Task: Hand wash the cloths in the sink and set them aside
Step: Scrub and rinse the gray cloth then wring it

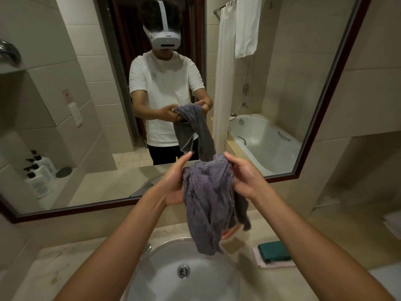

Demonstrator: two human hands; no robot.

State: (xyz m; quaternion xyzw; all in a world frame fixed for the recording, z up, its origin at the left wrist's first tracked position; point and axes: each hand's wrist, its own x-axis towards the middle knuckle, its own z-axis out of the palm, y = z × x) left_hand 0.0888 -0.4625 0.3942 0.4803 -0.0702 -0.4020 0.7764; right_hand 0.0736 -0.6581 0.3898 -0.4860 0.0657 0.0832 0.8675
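Both hands are raised over the round white ceramic sink basin, holding one bunched grey-purple terry cloth between them. The left hand grips the cloth's upper left edge, thumb up and fingers wrapped behind the fabric; the right hand grips the upper right of the bunch, fingers curled into the folds. The hands sit close together, parted only by the gathered top of the cloth. The cloth hangs in twisted folds, its lowest tip above the basin's far rim, at about 1 o'clock from the chrome drain stopper. No running water is visible, and the basin looks drained. On the beige stone counter, at 3 o'clock from the drain, lies a folded dark green cloth stacked on a folded pale pink cloth; whether these are washed or waiting I cannot tell. A small patch of reddish-orange shows behind the hanging cloth's lower right edge; it is unidentifiable. Judgement: the step in hand is wringing or rubbing the grey cloth above the sink, mid-wash rather than set-aside. The next move probably calls for counter-twisting the two grips to press water out over the basin, keeping the tail over the bowl so drips do not land on the counter stack.
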